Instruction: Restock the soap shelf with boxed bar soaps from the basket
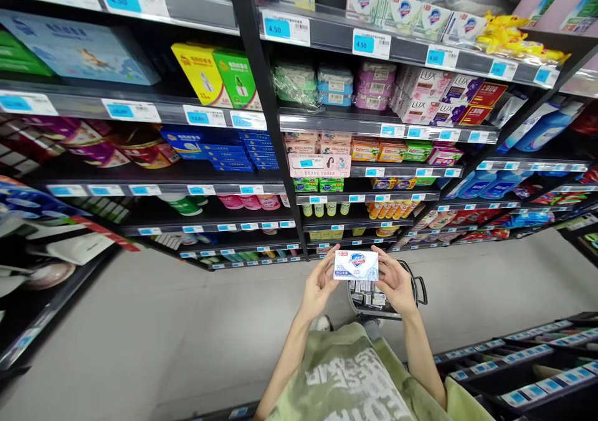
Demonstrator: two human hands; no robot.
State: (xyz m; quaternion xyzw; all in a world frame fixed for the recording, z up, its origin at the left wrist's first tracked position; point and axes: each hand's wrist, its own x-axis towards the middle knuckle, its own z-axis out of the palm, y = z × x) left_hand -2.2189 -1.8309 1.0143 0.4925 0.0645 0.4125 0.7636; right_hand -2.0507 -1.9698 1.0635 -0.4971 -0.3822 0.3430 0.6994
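A white soap box (355, 265) with a blue and red shield logo is held level in front of my body. My left hand (321, 282) grips its left end, and my right hand (395, 282) grips the right end. The printed front faces up toward me. Below and behind the box, a dark shopping basket (384, 314) stands on the floor with several small boxes inside. My right forearm passes in front of part of the basket.
Shelves of boxed soap (427, 85) and other goods rise ahead, edged with price tags (371, 43). Soap boxes with a similar shield logo (404, 11) stand on the upper shelf. More shelving (523, 359) is close at lower right, another rack (56, 284) at left. Grey floor (210, 327) lies between.
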